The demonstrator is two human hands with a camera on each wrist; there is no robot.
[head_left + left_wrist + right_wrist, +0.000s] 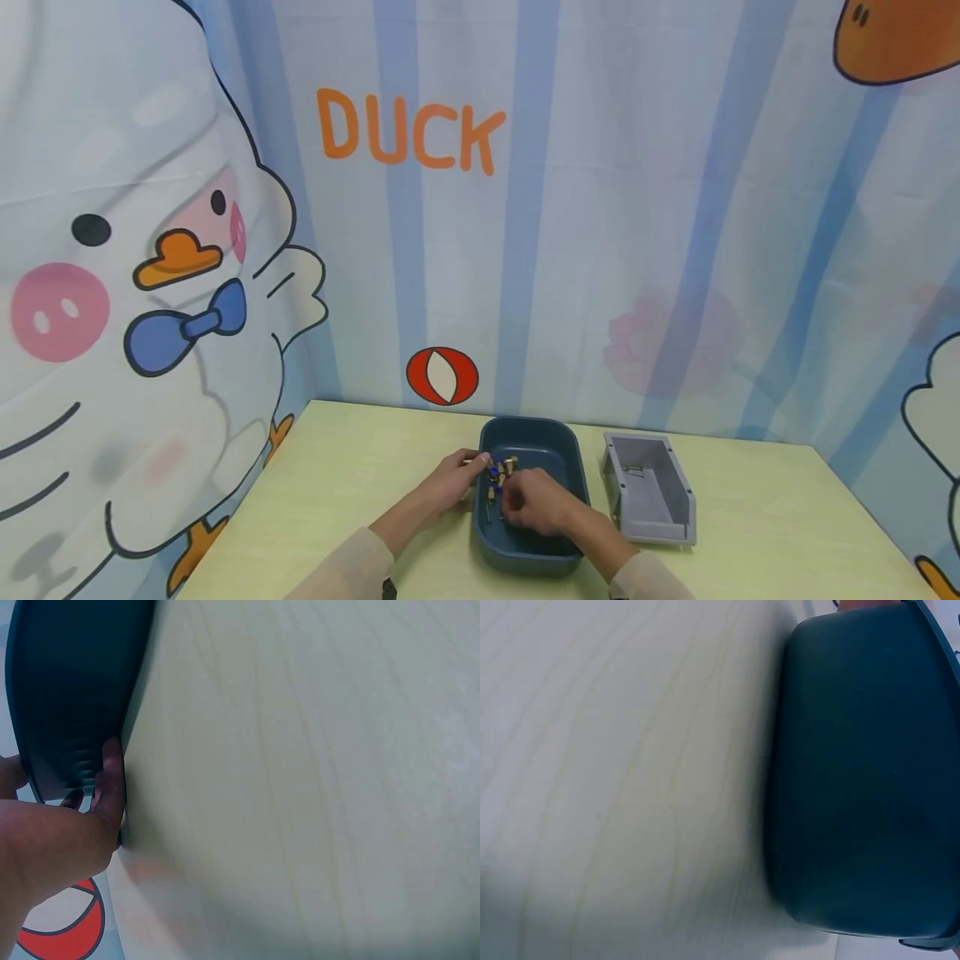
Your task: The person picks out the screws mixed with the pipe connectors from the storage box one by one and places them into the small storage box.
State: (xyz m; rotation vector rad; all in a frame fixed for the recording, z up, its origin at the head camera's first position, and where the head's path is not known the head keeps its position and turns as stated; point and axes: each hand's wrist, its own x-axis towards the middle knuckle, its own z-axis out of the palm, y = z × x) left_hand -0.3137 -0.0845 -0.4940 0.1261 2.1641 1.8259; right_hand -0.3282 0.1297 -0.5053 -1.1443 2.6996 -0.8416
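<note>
A dark blue-green plastic tub (534,429) stands on the table. My left hand (454,479) holds its left wall, thumb at the rim. In the left wrist view, the fingers (111,776) lie against the tub's outer side. Inside the tub, small brass-coloured metal pieces with blue parts (497,473) lie in a loose group toward the left; their exact kind is too small to tell. My right hand (538,502) reaches into the tub beside them, fingers bent downward. Its fingertips are hidden, so a held piece cannot be made out. The right wrist view shows only the tub's outer wall (870,772).
Right of the tub stands a grey open-front bin (656,492) with a few small brass-coloured pieces (633,470) inside. The pale wood-grain table (765,508) meets a curtain (600,208) printed with ducks and stripes along its back edge.
</note>
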